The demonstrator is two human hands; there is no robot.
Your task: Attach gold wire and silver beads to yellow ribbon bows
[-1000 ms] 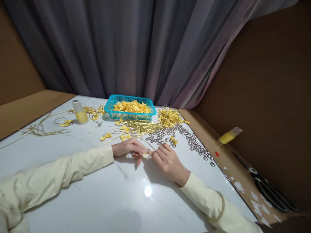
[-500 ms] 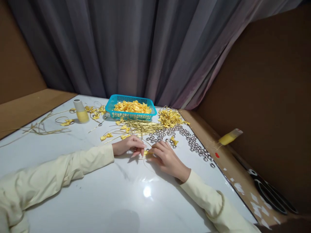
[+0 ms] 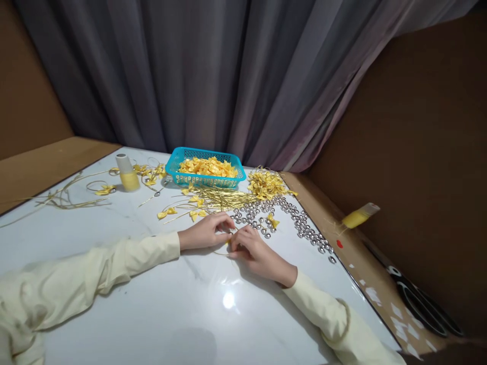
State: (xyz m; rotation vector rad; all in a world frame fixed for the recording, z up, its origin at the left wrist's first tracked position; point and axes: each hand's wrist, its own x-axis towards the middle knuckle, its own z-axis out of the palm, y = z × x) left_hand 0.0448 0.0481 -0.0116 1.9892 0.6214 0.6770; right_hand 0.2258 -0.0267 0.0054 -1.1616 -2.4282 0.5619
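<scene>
Both hands meet low over the white tabletop (image 3: 167, 304). My left hand (image 3: 207, 231) is closed in a pinch at a small yellow ribbon bow (image 3: 228, 242), which the fingers mostly hide. Close against it, my right hand (image 3: 258, 252) has its fingers curled together on a thin gold cord (image 3: 219, 253) that loops out to the left below the bow. Just beyond the hands lie loose yellow bows on gold cords (image 3: 197, 201), a bundle of straight gold cords (image 3: 224, 198) and a spread of silver oval beads (image 3: 302, 221).
A blue basket (image 3: 173, 176) of yellow bows stands at the back. A heap of corded bows (image 3: 266, 183) lies right of it. One glue bottle (image 3: 129, 175) stands left; another yellow bottle (image 3: 360, 216) and black scissors (image 3: 418, 299) are at the right edge.
My left hand has closed from loosely bent fingers into a pinch and moved slightly right. The right fingers have drawn together, and the cord loop now reaches out to the left.
</scene>
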